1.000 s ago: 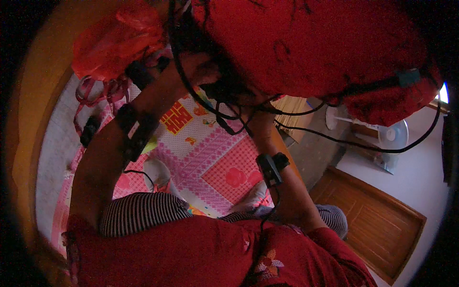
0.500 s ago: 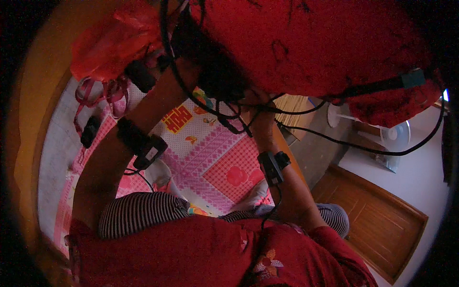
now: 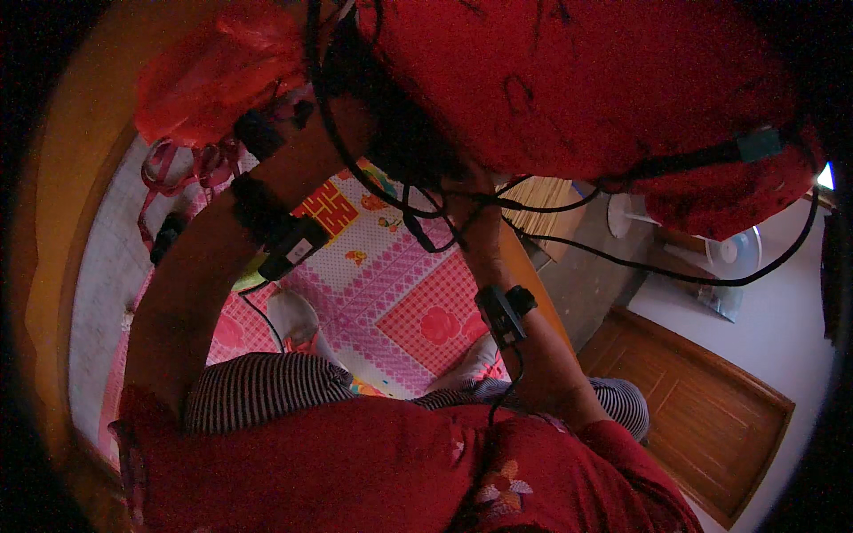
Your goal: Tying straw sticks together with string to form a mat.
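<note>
A large red fabric item (image 3: 577,89), with black parts and loose dark threads or cords, fills the top of the view. My left hand (image 3: 348,123) reaches up to its dark left side, where shadow and black material hide the fingers. At its lower edge is my right hand (image 3: 471,185), with fingers hidden by the cloth and black cables (image 3: 435,211). Whether either hand grips the cloth cannot be made out. Each forearm wears a black strapped device, one on the left (image 3: 289,250) and one on the right (image 3: 505,313).
Below lies a pink and white patterned bedcover (image 3: 382,284), with my striped trouser legs (image 3: 267,386) on it. A red plastic bag (image 3: 213,80) and maroon straps (image 3: 182,169) are at upper left. To the right stand a white fan (image 3: 733,253) and a wooden door (image 3: 693,400).
My left forearm has shifted slightly up and right, its device rising with it. My right arm and the red fabric have barely moved.
</note>
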A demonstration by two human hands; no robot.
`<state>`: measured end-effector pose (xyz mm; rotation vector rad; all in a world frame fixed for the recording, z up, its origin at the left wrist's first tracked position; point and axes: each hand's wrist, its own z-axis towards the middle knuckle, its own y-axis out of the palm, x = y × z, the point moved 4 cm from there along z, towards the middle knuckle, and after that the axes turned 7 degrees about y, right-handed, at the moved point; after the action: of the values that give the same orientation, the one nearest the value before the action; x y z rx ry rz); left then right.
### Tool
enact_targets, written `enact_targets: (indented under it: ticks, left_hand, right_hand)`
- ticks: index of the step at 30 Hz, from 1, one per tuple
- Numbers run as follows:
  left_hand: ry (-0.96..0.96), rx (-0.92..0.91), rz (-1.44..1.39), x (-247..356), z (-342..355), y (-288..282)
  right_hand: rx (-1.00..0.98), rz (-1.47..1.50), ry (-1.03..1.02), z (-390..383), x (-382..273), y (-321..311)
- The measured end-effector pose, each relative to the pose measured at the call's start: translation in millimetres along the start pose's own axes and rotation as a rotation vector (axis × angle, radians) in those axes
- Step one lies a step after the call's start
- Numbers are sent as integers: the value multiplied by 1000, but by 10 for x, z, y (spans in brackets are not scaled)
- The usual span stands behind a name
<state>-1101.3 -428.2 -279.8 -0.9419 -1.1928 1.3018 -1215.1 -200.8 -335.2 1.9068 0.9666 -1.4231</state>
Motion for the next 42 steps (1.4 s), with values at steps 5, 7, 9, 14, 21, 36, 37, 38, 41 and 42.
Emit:
enact_targets:
  ticks: [5,7,9,14,21,36,37,38,41,42]
  left_hand:
    - [4,21,-51,-52,-41,23]
    - [9,33,-75,-68,3,16]
    - [16,55,-93,-46,37,-6]
    - [14,52,-114,-115,64,7]
    - [11,71,-133,-172,60,16]
    - [11,86,-142,-183,66,-29]
    - [12,86,-141,-179,51,-26]
    - [15,88,-140,-185,49,-27]
    - [19,91,-144,-194,62,-44]
    - [20,92,-147,-193,56,-44]
  right_hand:
    - [-22,402,107,-115,-99,126]
    - [-72,498,80,8,-209,146]
    - [-117,591,51,23,-241,108]
    - [-135,534,-17,44,-296,227]
    - [89,-21,-83,7,-84,85]
    - [-200,383,-92,-130,-377,243]
    - [-131,385,16,-95,-318,206]
    - [-62,386,124,-77,-255,174]
    - [-36,87,16,-182,-534,343]
    - [-37,89,18,-179,-600,404]
